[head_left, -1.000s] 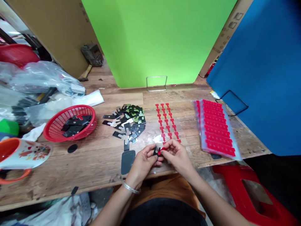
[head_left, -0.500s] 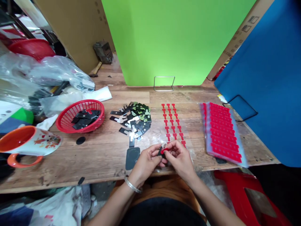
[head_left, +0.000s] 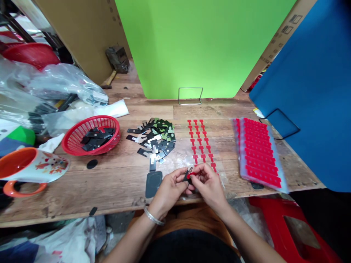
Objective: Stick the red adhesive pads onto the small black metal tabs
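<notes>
Close to the table's front edge, my left hand (head_left: 174, 184) pinches a small black metal piece (head_left: 186, 178) with bare silvery prongs. Fingers of my right hand (head_left: 207, 182) are closed on a red T-shaped sticker (head_left: 191, 175) that lies against this piece. My fingertips hide part of both. Just beyond my hands, rows of red T-shaped stickers (head_left: 200, 141) lie on a clear sheet. To their left is a loose pile of black and silver forked metal pieces (head_left: 157, 140).
A red plastic basket (head_left: 71, 140) holds more black pieces, beside an orange and white mug (head_left: 51, 166). Stacked sheets of red stickers (head_left: 259, 153) lie at right. A green board (head_left: 203, 47) and a blue board (head_left: 309, 91) stand behind. A dark square pad (head_left: 153, 184) is left of my hands.
The view has shifted slightly. Both hands stay in nearly the same place, still holding the black metal piece and the red sticker.
</notes>
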Available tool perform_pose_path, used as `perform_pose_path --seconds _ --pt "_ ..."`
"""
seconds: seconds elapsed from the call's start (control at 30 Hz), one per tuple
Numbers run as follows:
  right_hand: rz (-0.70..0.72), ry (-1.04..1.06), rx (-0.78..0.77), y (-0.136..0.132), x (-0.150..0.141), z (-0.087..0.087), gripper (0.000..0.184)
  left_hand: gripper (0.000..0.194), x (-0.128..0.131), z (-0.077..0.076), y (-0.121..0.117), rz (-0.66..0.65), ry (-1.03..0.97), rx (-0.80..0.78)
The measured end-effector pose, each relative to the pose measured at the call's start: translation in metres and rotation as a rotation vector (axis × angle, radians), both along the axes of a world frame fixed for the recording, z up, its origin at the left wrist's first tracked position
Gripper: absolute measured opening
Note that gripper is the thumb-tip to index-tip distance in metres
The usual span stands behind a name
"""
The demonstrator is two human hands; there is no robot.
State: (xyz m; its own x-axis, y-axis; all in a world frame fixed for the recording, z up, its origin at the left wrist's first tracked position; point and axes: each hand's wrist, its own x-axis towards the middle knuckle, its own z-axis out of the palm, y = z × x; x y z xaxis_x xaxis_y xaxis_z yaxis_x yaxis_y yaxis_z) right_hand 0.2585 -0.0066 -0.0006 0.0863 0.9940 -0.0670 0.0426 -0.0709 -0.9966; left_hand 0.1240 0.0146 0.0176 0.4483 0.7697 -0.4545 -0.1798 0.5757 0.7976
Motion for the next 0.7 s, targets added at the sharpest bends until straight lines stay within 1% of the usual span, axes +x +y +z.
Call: perform_pose_path --seconds 0.57,0.7 --pt "-0.024 -0.015 0.005 -0.0018 -0.0022 0.0001 0.008 0.044 -0.0009 0.0002 -0.0013 -0.027 -0.006 0.013" --pt "-0.031 -0.033 0.015 -0.0020 -0.0027 -0.0009 0.008 0.044 -0.0005 -0.0028 -0.0019 -0.012 0.015 0.034"
